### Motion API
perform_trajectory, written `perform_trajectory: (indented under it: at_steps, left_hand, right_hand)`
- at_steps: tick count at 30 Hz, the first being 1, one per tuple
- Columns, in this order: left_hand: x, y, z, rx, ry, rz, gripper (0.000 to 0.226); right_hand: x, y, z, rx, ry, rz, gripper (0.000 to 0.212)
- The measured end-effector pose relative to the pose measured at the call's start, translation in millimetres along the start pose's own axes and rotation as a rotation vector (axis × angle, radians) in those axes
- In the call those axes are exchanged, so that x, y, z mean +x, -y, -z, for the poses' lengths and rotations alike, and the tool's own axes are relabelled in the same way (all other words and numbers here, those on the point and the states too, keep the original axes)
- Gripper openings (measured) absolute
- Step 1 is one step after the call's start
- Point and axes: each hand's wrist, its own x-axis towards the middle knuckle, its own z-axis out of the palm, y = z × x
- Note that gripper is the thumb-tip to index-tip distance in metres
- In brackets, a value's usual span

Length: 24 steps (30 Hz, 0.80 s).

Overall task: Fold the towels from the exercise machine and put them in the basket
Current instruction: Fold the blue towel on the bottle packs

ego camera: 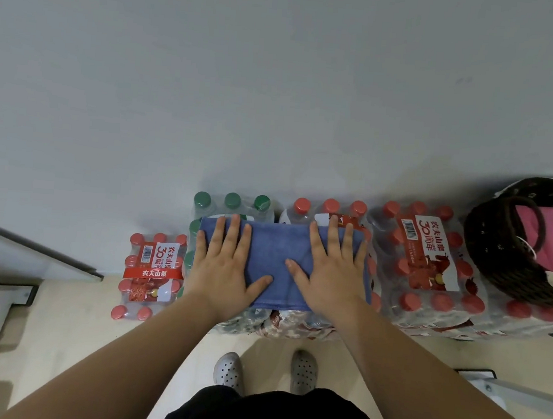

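Blue towel (277, 262), folded, lies on shrink-wrapped bottle packs (329, 210). Left hand (227, 268) and right hand (329, 273) press flat on it, fingers (233, 235) straight, gripping nothing. Dark basket (483, 255) at right, cut by frame edge; pink cloth (531, 229) inside, partly hidden.

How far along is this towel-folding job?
Done: a pink folded towel lies in the dark woven basket. In hand: the left hand and right hand press flat on a blue terry towel, folded atop shrink-wrapped water bottle packs. Left: moving it into the basket; no other towels in view.
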Motion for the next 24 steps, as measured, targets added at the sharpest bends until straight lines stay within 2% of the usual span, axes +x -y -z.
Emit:
perform_trajectory:
  at_steps: [6,9,12,15,18,24]
  left_hand:
    - [6,-2,1,-0.018,0.007,0.000,0.111]
    - [-2,6,0,-0.086,-0.058,-0.024,0.101]
    - [-14,21,-2,-0.171,-0.148,0.069,0.085]
    - [-25,35,-8,-0.248,-0.128,0.149,0.080]
    - [-31,45,-13,-0.272,-0.081,0.123,0.078]
    - [-26,51,-7,-0.215,-0.021,-0.003,0.086]
  right_hand:
    - [5,-7,1,-0.039,-0.027,0.034,0.090]
    - [3,-5,3,-0.045,-0.032,0.027,0.089]
    - [-1,8,14,-0.079,-0.053,0.039,0.089]
    - [-10,43,24,-0.047,-0.101,0.119,0.092]
    - [-11,68,15,-0.034,-0.061,0.125,0.091]
    - [-7,63,-5,-0.124,0.011,0.099,0.092]
